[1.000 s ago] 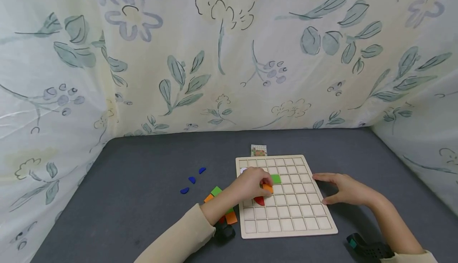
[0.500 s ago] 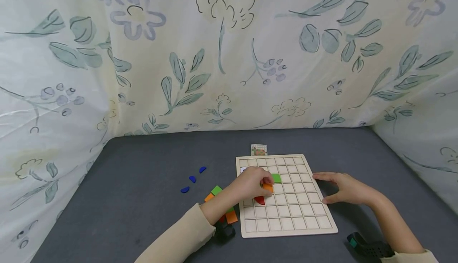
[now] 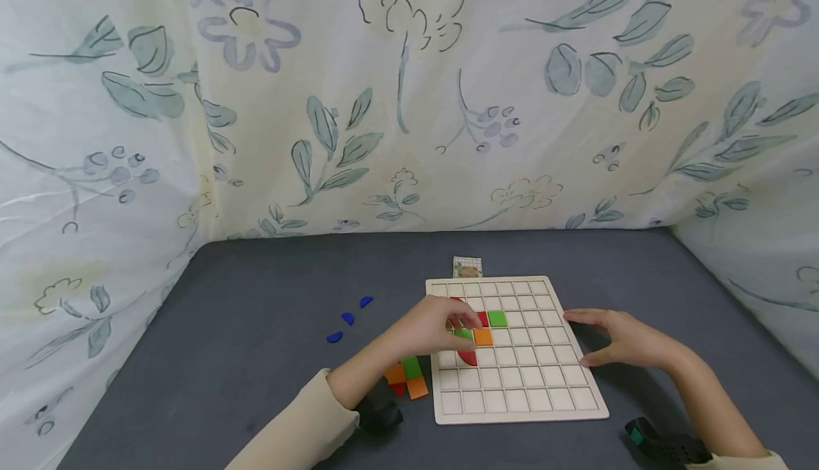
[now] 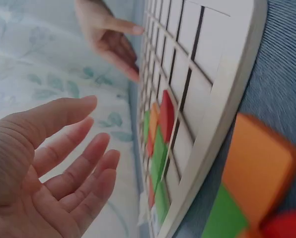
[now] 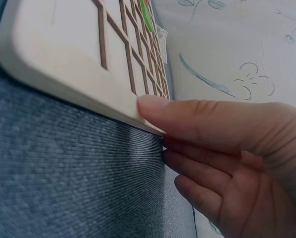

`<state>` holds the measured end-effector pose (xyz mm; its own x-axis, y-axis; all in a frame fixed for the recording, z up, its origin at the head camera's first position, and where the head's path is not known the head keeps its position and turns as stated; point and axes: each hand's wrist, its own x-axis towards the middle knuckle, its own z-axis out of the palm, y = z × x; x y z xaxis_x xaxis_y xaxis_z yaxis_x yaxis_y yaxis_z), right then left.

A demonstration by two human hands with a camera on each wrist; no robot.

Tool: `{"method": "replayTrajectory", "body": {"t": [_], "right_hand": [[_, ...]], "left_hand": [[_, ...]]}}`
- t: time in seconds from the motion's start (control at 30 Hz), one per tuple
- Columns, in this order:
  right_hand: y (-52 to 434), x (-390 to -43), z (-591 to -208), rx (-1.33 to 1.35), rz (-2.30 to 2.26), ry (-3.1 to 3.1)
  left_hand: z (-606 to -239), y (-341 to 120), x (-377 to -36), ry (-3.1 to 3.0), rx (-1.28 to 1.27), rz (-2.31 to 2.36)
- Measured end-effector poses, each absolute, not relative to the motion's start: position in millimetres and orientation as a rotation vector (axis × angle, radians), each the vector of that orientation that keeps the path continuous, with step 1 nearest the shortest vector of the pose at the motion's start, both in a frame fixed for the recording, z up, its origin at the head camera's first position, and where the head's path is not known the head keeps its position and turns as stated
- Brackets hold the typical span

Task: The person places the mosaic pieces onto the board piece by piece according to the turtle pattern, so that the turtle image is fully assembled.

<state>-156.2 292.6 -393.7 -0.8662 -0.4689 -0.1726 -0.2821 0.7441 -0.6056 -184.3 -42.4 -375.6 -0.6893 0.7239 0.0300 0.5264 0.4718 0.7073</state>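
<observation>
A person seated at a grey worktop works over a pale wooden grid board, both hands in frame. The right hand lies flat against the board's right edge, thumb on the rim and fingers straight along the side, grasping nothing; the placement reads as a brace that keeps the board from sliding. The left hand hovers over the board's left columns, fingers relaxed and spread with nothing between them, as the left wrist view shows plainly. Beneath and beside it, coloured tiles sit in the grid cells: a green tile, an orange tile and red pieces, clustered together as if forming one figure. A loose stack of spare tiles waits just off the board's left edge, within easy reach of that hand. Three small blue pieces lie farther left, well apart. A small pattern card rests at the board's far edge.
</observation>
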Motion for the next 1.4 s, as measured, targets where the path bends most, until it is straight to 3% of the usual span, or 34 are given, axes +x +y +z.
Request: {"method": "replayTrajectory", "body": {"t": [0.3, 0.7, 1.4], "right_hand": [[296.2, -154.7, -395.0, -0.554, -0.861, 2.624], [293.8, -153.4, -392.4, -0.551, -0.862, 2.631], [292.7, -156.0, -392.7, -0.580, -0.869, 2.614]], "left_hand": [[-368.9, -91.7, -175.6, 2.519, 0.950, 1.031], [-386.1, -152.1, -150.3, 2.682, 0.809, 1.001], [-407.8, -174.6, -137.5, 2.682, 0.635, 1.085]]}}
